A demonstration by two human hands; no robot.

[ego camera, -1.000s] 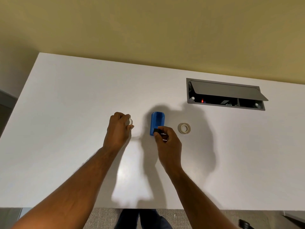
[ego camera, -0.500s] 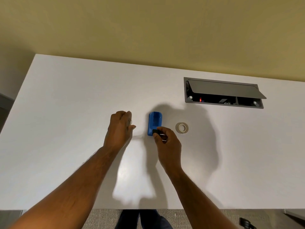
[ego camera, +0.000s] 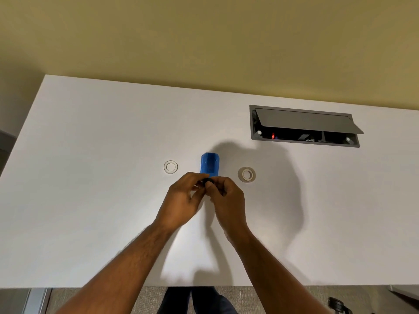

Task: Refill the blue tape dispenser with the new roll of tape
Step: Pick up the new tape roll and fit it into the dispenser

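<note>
The blue plastic tape dispenser is lying just above the centre of the frame on the white table, its open cavity facing up. Directly below it, the left hand and right hand are meeting, fingertips pinching a small black plastic spool core between them. A thin, clear empty ring is resting to the dispenser's left; the new beige tape roll is sitting to its right, untouched. That roll is probably light and stiff, with a slick outer face, so gripping it across its flat sides seems safest.
</note>
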